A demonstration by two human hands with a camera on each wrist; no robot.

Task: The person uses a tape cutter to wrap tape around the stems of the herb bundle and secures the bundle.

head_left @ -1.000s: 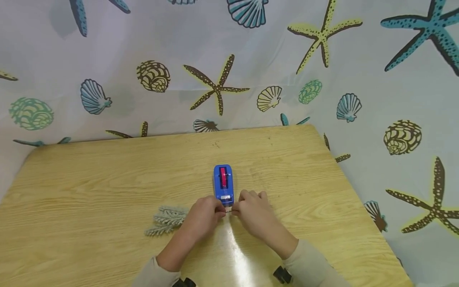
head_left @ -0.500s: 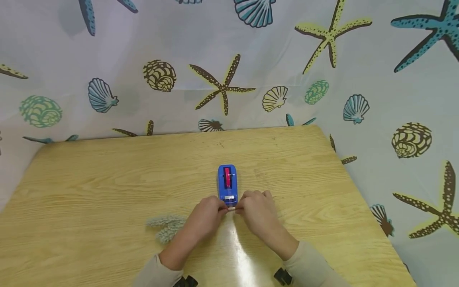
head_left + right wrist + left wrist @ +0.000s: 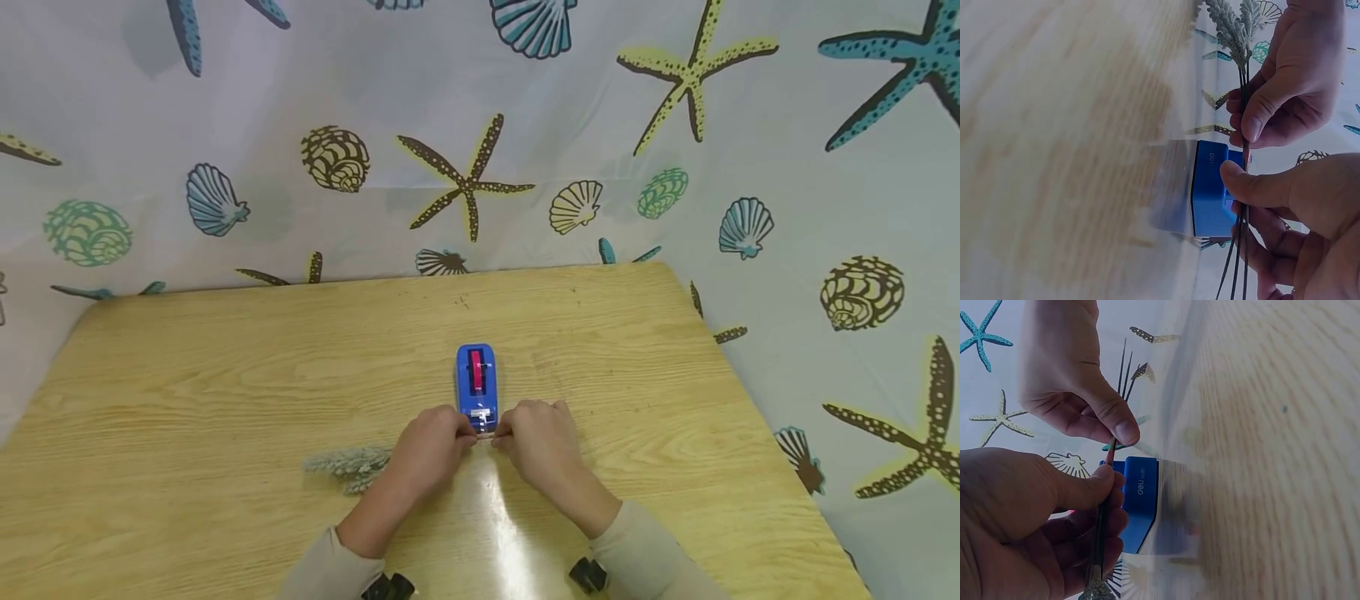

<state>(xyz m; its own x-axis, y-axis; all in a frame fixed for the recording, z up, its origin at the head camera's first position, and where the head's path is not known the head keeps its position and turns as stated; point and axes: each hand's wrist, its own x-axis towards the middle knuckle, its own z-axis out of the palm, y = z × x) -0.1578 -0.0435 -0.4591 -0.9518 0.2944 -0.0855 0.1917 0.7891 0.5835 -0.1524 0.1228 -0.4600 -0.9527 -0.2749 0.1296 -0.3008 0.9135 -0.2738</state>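
Both hands hold a small bunch of grey-green leafy sprigs (image 3: 347, 467) level by its thin dark stems (image 3: 1241, 250), just in front of a blue tape dispenser (image 3: 477, 385). My left hand (image 3: 429, 446) pinches the stems between thumb and fingers, near the leafy heads (image 3: 1235, 28). A short way along, my right hand (image 3: 542, 442) pinches the same stems, their loose ends fanning out past it. Clear tape (image 3: 483, 421) runs from the dispenser's front end to the stem stretch between the thumbs. A reddish band (image 3: 1110, 453) shows on that stretch.
A pink-red tape roll (image 3: 476, 368) sits in the dispenser. The dispenser stands on a wood-grain table (image 3: 225, 375). Behind and to the right hangs a white cloth (image 3: 255, 100) printed with shells and starfish.
The leafy heads have turned and shifted in outline beside the left wrist, as the stems rotate between the fingers. Both hands stay at the dispenser's front. The head view has shifted slightly.
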